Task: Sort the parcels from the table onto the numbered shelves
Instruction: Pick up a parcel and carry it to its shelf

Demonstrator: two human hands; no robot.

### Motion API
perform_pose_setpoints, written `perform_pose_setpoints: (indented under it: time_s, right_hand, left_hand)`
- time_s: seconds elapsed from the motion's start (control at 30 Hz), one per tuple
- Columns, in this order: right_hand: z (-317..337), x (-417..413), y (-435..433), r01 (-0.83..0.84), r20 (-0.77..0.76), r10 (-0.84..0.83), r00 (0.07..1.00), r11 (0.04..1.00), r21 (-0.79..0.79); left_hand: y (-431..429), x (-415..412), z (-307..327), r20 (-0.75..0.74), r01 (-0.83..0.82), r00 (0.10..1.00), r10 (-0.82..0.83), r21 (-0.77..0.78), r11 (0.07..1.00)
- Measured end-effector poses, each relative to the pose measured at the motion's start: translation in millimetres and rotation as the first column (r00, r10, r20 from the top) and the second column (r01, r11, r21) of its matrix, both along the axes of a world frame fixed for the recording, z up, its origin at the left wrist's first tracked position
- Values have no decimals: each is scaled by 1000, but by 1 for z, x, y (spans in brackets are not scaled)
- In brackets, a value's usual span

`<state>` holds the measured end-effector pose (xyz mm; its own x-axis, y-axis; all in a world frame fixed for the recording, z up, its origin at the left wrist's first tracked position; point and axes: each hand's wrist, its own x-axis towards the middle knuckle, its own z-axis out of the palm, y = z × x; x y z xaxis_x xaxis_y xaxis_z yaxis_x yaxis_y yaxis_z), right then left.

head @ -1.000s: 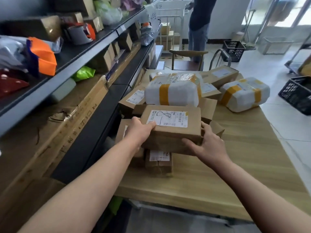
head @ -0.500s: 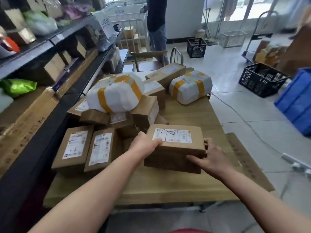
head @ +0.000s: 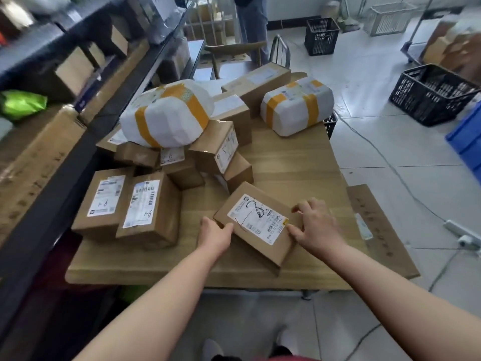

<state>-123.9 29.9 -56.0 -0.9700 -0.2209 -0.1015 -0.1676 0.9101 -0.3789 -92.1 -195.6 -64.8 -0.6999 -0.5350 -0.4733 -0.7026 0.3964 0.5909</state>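
Observation:
A flat brown cardboard parcel with a white label marked 8 is held near the wooden table's front edge. My left hand grips its near left corner. My right hand holds its right end, thumb curled over the top. A pile of brown parcels and two white bags with yellow tape fill the far part of the table. Two labelled boxes stand at the left. The grey shelves run along the left side.
Black crates and a blue bin stand on the tiled floor at the right, with a cable and power strip. A chair and a standing person are behind the table. A flat cardboard sheet leans at the table's right.
The parcel marked 8 has come off the pile toward the table's front edge and turned at an angle. My view has swung right and down, away from the shelves.

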Motion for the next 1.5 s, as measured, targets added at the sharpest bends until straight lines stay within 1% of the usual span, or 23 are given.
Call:
perform_pose_setpoints:
  time_s: [0.07,0.17,0.23,0.3,0.33,0.37,0.43,0.47,0.57,0.7,0.8,0.93,1.0,1.1,1.2,1.37,1.5]
  right_hand:
    - [-3,-7,-8,-59,67,59,996,998,5]
    - [-5,-7,-19,-88,178,87,980,996,-6]
    - [-3,1,-23,-119,209,118,971,993,-10]
    - [-3,11,-25,-158,235,159,959,987,-22]
    - [-6,15,-26,-162,258,172,951,985,-59]
    - [-8,18,-27,-147,289,179,941,981,-129]
    - [-13,20,-29,-78,361,184,914,954,-290]
    - [-15,20,-29,-51,383,187,905,940,-337]
    - [-18,18,-30,-31,406,187,895,932,-360]
    - [-21,20,-31,-12,394,167,904,931,-366]
    - [-21,31,-33,-27,375,151,915,949,-315]
    - [-20,61,-44,-105,329,184,926,964,-245]
    - [-19,83,-55,-153,319,227,920,959,-240]
    - [-17,127,-74,-238,313,311,897,938,-250]
    - [-13,181,-98,-337,331,419,845,899,-278]
    - [-2,279,-140,-519,389,573,721,819,-245]
    - [9,366,-173,-697,369,727,580,676,-237]
  left_hand:
    - [5,10,-2,43,44,998,-45,42,998]
    - [17,22,-8,68,132,988,-141,133,982]
    - [21,26,-8,38,127,990,-134,159,979]
    - [18,27,-7,3,95,995,-97,149,984]
    - [16,28,-5,-6,91,996,-91,143,985]
    - [14,29,-5,-10,91,996,-90,142,986]
    - [15,31,-4,-2,84,996,-84,146,986]
    - [17,32,-5,-8,78,997,-77,144,987]
    - [19,35,-11,-47,68,997,-62,148,987]
    - [18,39,-19,-103,33,995,-9,232,972]
    - [17,50,-23,-130,-7,991,42,263,965]
    - [9,83,-24,-141,-64,984,106,275,959]
    - [2,110,-25,-129,-113,980,151,262,958]
    - [-14,166,-22,-125,-199,962,243,289,936]
    - [-29,238,-14,-119,-300,929,349,310,902]
    - [-49,372,-6,-106,-451,854,510,339,826]
    - [-56,483,3,-114,-598,744,658,324,733]
